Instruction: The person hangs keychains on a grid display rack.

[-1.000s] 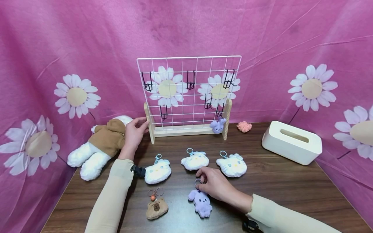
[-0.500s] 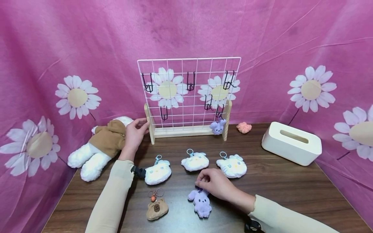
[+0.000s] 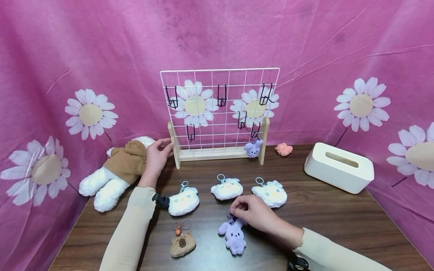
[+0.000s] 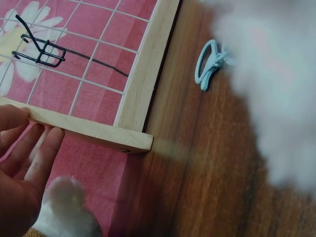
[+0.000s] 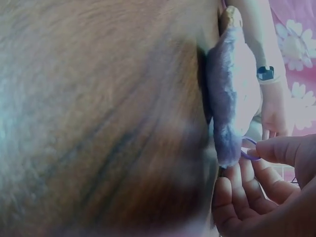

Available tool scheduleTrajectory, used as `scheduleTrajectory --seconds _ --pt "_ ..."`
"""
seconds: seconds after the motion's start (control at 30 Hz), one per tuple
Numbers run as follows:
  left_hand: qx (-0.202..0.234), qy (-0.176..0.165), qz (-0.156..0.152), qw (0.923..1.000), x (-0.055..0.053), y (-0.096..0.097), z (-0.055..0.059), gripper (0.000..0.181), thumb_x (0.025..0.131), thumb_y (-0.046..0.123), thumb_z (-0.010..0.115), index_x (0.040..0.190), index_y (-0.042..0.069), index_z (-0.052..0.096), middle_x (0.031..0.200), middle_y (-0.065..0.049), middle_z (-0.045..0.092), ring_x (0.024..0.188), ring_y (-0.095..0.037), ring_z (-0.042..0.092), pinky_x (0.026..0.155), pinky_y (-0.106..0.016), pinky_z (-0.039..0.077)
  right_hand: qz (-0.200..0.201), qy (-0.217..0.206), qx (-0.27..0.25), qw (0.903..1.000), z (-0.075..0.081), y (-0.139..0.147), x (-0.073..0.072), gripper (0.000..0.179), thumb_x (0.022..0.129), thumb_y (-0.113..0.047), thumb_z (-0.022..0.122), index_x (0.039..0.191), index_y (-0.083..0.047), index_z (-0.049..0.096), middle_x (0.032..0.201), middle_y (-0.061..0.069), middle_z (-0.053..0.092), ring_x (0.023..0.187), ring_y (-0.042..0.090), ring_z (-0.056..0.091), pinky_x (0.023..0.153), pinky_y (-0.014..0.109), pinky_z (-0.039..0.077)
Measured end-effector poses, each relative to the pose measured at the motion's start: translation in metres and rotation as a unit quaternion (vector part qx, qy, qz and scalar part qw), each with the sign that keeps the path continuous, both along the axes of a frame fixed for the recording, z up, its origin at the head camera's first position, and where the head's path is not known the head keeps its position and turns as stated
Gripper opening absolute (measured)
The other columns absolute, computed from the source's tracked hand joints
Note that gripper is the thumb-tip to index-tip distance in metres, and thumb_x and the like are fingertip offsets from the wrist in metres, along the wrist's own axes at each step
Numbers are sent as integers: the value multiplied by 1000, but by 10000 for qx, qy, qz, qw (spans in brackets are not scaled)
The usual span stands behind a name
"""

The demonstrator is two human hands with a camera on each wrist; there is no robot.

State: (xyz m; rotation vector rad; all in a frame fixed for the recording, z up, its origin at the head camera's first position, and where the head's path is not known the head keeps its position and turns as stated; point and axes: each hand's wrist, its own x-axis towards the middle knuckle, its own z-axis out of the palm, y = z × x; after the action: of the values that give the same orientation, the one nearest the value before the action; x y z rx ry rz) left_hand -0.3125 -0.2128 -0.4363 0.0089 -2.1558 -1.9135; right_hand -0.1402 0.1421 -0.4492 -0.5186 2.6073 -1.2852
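Note:
In the head view my left hand point(image 3: 156, 155) is at the left wooden post point(image 3: 174, 146) of a white wire-grid rack point(image 3: 220, 153). The left wrist view shows thumb and fingers pinching the post's edge point(image 4: 94, 129). My right hand point(image 3: 253, 211) pinches the ring of a purple plush rabbit keychain point(image 3: 234, 239), which lies face up on the table. The right wrist view has the purple ring point(image 5: 250, 149) at the thumb tip, close by the plush point(image 5: 231, 98). Another purple rabbit keychain point(image 3: 252, 149) hangs from the rack's lowest right hook.
Three white cat-face keychains point(image 3: 184, 201) lie in a row before the rack, and a brown capybara keychain point(image 3: 182, 244) lies nearer. Several black hooks point(image 3: 222, 99) sit on the grid. A plush dog point(image 3: 123, 165) lies left; a pink fuzzy piece point(image 3: 283, 149) and white tissue box point(image 3: 339, 173) are right.
My right hand has shifted slightly right at the rabbit keychain's top, and the ring that showed below its fingertips is now mostly covered. The left hand stays at the post.

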Motion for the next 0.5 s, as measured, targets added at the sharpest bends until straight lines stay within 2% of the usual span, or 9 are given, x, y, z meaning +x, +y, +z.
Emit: scheduleTrajectory --seconds 0.27,0.5 --pt "9 -19 -27 10000 1 1 0 36 110 12 73 140 -9 71 139 -37 70 91 2 73 85 -15 71 -24 -62 -80 9999 4 4 2 6 100 -19 83 95 -16 84 86 -9 78 79 -3 64 70 14 55" --pt "-36 3 10 10000 0 0 0 35 110 11 73 139 -9 72 136 -36 72 90 2 73 88 -19 72 -73 -184 -219 9996 12 5 5 5 101 -21 83 98 -16 84 89 -6 79 80 0 66 68 15 56"
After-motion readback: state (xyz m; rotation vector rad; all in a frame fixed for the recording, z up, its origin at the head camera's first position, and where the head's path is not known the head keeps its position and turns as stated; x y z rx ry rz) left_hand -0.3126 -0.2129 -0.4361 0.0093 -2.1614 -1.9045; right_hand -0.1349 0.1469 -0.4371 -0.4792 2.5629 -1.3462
